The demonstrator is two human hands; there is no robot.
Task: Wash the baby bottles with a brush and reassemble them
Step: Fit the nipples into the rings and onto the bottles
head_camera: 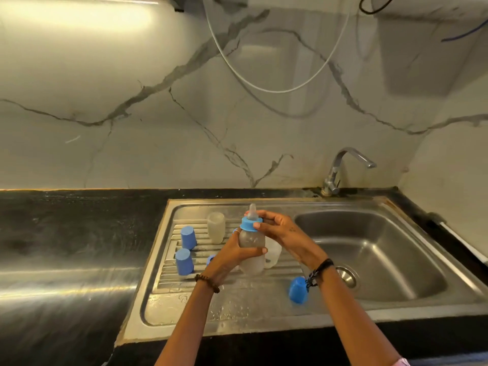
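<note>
I held the bottle (251, 243) upright, teat up: left hand (230, 256) wrapped its body, right hand (280, 229) fingers pinched the blue ring (249, 224).

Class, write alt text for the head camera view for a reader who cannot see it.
Over a steel sink's draining board, the left hand holds a baby bottle while the right hand grips its blue collar and teat. Three blue caps and another bottle stand nearby.
</note>
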